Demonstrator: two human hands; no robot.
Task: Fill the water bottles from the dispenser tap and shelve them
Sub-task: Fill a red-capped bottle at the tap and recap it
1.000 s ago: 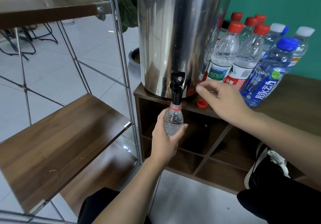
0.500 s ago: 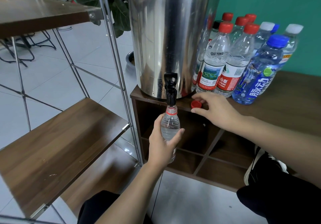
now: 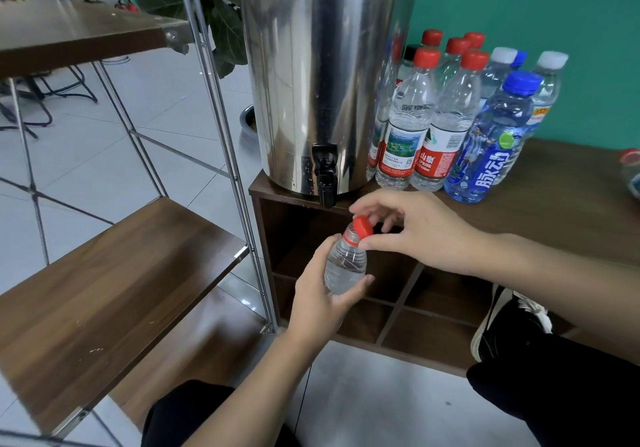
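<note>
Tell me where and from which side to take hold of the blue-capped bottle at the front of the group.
Grip the blue-capped bottle around its body, just under the shoulder, coming from the front right. It stands upright at the group's front edge; the red-capped bottles crowd its left and white-capped bottles stand behind, so probably only that side offers finger room.

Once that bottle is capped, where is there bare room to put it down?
The wooden shelf board left of the steel dispenser lies bare. The cabinet top is bare right of the standing bottles; beside the dispenser it is crowded.
</note>
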